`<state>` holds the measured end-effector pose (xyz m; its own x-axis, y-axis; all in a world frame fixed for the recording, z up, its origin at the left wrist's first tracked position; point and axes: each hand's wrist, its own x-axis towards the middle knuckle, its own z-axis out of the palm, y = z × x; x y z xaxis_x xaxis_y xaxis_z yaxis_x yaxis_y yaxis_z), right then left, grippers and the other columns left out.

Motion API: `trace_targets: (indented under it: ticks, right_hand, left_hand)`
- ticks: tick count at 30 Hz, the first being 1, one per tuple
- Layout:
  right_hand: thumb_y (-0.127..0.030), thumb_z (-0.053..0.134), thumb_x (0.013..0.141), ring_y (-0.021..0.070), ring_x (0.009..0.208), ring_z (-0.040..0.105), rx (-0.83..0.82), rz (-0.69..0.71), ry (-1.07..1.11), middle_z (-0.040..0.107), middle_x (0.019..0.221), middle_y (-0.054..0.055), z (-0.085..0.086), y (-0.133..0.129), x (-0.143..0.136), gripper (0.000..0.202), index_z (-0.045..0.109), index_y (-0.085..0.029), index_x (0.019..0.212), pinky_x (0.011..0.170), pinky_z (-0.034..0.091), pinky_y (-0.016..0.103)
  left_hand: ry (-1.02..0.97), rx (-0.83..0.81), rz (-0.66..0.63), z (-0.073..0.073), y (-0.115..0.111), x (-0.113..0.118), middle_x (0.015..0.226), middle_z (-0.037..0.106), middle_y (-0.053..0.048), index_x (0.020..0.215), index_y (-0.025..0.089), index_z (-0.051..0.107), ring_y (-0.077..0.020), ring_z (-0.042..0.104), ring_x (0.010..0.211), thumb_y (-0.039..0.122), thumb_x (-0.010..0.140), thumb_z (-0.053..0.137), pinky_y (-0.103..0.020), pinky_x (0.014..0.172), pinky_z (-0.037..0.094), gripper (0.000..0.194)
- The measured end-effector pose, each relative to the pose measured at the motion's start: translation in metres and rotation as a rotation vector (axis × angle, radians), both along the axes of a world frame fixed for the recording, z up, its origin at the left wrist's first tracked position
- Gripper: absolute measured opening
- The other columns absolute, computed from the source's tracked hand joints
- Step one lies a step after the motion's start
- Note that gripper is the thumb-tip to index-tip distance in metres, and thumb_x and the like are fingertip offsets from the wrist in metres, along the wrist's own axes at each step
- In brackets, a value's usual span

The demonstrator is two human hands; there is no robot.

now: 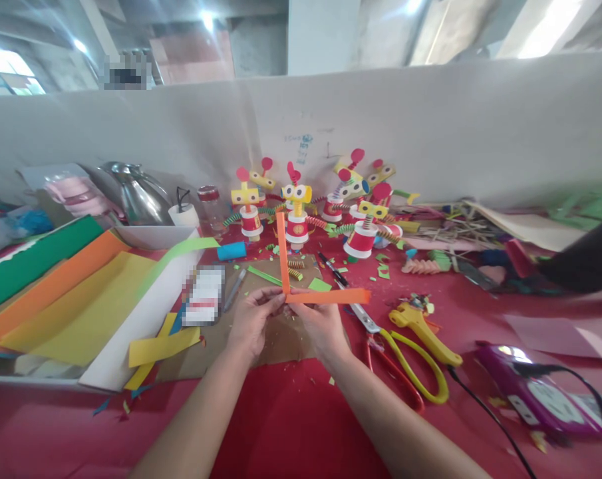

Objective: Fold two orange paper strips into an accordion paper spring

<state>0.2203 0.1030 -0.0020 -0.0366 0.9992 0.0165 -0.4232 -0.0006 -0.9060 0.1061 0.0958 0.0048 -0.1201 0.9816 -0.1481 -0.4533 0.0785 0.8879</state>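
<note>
Two orange paper strips meet at a corner in front of me: one strip stands upright, the other strip runs out to the right. My left hand pinches the corner where they meet. Beneath the sideways strip, my right hand also closes its fingers on the paper near that corner. Under both hands lies a piece of brown cardboard. Just behind it are a green paper strip and small paper springs.
Several paper-cup figures stand at the back. Scissors and a yellow glue gun lie on the right, with a purple device beyond. At left is a white box of coloured paper; a steel jug stands behind.
</note>
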Motion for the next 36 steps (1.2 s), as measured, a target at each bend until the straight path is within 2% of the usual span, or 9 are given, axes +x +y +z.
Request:
trace_targets:
  ticks: [5,10,14,19,23,30,36]
  right_hand:
    - [-0.024,0.068,0.066,0.0127,0.059,0.058,0.016,0.039,-0.072,0.068,0.063,0.000,0.001,0.002,0.002,0.011,0.074,-0.018,0.073,0.062,0.047,0.026]
    - [-0.025,0.072,0.063,0.0158,0.069,0.062,0.005,0.113,-0.045,0.070,0.072,0.001,0.005,0.001,0.001,0.020,0.074,-0.019,0.082,0.071,0.049,0.028]
    - [-0.035,0.074,0.064,0.0153,0.064,0.061,-0.025,0.030,-0.061,0.069,0.068,0.002,0.003,0.000,0.000,0.022,0.074,-0.017,0.077,0.070,0.051,0.030]
    - [-0.034,0.077,0.061,0.0137,0.062,0.060,-0.028,0.019,-0.027,0.068,0.065,0.002,0.001,0.002,0.000,0.022,0.073,-0.015,0.072,0.068,0.051,0.028]
    - [-0.033,0.075,0.064,0.0143,0.061,0.060,-0.016,0.023,-0.077,0.068,0.065,0.003,0.003,0.002,0.002,0.019,0.073,-0.016,0.072,0.066,0.050,0.027]
    - [-0.037,0.075,0.063,0.0140,0.056,0.061,-0.035,0.062,-0.090,0.068,0.061,0.003,0.005,0.003,0.004,0.022,0.071,-0.015,0.067,0.061,0.050,0.027]
    - [-0.041,0.076,0.064,0.0122,0.054,0.059,-0.045,0.082,-0.074,0.066,0.058,0.003,0.004,0.003,0.004,0.027,0.070,-0.014,0.064,0.059,0.049,0.026]
  left_hand:
    - [0.039,0.011,0.023,0.001,0.001,-0.001,0.079,0.071,-0.006,0.080,0.013,0.071,-0.0144,0.064,0.070,0.024,0.054,0.083,-0.028,0.071,0.049,0.031]
    - [0.042,0.024,0.086,-0.001,0.002,0.001,0.082,0.072,-0.005,0.084,0.015,0.072,-0.0133,0.064,0.072,0.024,0.055,0.081,-0.027,0.073,0.048,0.032]
    - [0.016,0.024,0.054,0.000,0.000,0.003,0.084,0.073,-0.006,0.087,0.015,0.073,-0.0141,0.064,0.071,0.026,0.057,0.080,-0.029,0.075,0.048,0.033]
    - [-0.052,0.015,0.077,0.002,-0.001,0.005,0.078,0.072,-0.003,0.080,0.016,0.072,-0.0118,0.062,0.067,0.023,0.054,0.081,-0.026,0.070,0.047,0.028]
    - [-0.076,0.001,0.029,0.002,-0.001,0.002,0.076,0.071,-0.004,0.077,0.015,0.073,-0.0122,0.062,0.066,0.023,0.056,0.079,-0.026,0.069,0.046,0.023]
    - [0.173,-0.014,-0.047,0.006,-0.001,-0.005,0.068,0.069,-0.005,0.070,0.014,0.073,-0.0147,0.061,0.065,0.030,0.056,0.081,-0.028,0.071,0.047,0.023]
    - [0.140,-0.050,0.008,0.001,0.000,-0.005,0.067,0.069,-0.006,0.066,0.013,0.072,-0.0154,0.061,0.064,0.030,0.053,0.082,-0.030,0.071,0.047,0.023]
